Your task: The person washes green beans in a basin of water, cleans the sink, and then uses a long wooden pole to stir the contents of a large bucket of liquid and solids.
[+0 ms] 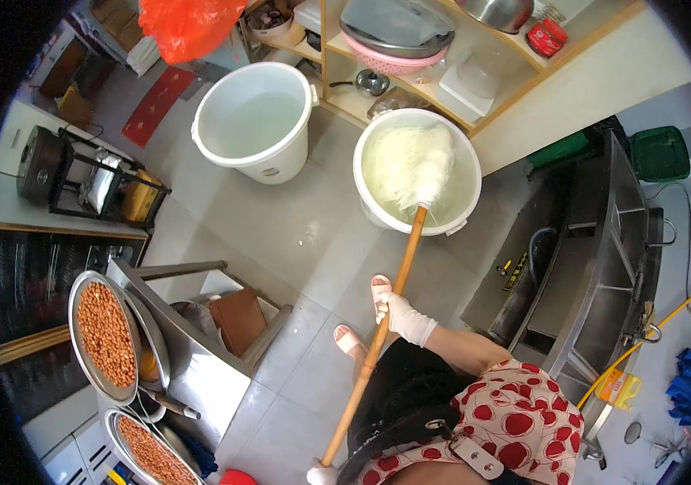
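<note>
My right hand (405, 318), in a thin white glove, grips the middle of a wooden pole (376, 350). At the bottom edge my left hand (321, 473), also gloved in white, closes around the pole's near end. The pole slants up to what looks like a string mop's white head (421, 160), whose wet strands lie spread in a white plastic bucket (359, 176). Cloudy, pale liquid surrounds the strands. A second white bucket (273, 173), to the left, holds pale liquid up to well below its rim.
Metal sinks (594, 267) line the right side, with a yellow hose (679, 303) along them. Wooden shelves (324, 54) with pots stand behind the buckets. A steel table (200, 376) at left bears metal trays of reddish-brown peanuts (106, 333). A red bag (191, 27) hangs at the top.
</note>
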`<state>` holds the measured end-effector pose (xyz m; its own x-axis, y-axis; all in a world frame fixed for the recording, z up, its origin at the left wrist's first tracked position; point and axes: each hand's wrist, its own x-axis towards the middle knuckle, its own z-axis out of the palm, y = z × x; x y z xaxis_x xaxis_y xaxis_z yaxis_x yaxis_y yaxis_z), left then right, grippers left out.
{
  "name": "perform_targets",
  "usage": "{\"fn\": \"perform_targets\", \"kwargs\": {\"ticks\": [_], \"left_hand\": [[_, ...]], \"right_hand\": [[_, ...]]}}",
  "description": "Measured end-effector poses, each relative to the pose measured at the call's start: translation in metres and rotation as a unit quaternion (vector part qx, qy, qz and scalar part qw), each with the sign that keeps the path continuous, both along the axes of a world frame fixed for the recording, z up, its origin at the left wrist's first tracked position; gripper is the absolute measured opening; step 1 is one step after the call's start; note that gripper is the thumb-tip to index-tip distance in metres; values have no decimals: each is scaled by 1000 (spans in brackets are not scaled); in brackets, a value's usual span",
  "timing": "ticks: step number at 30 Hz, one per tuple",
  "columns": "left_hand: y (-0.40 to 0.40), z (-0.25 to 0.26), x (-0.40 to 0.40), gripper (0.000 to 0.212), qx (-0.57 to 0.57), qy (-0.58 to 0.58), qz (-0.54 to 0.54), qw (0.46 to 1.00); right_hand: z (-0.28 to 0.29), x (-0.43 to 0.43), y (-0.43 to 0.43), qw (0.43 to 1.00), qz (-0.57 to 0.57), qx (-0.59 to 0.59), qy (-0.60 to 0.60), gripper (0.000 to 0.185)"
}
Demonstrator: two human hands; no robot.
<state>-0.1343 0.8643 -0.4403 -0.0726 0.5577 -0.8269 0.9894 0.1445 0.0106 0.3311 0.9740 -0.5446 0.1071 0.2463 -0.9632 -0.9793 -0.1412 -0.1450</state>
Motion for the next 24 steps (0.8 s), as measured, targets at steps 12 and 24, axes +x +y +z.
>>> {"fn": "perform_targets", "kwargs": {"ticks": [12,24], "left_hand": [[28,95,31,31,48,89,16,995],[13,84,-13,41,114,24,-5,993]], "right_hand": [[54,-13,6,998,8,47,40,13],[115,-23,3,999,7,52,-5,9]]}}
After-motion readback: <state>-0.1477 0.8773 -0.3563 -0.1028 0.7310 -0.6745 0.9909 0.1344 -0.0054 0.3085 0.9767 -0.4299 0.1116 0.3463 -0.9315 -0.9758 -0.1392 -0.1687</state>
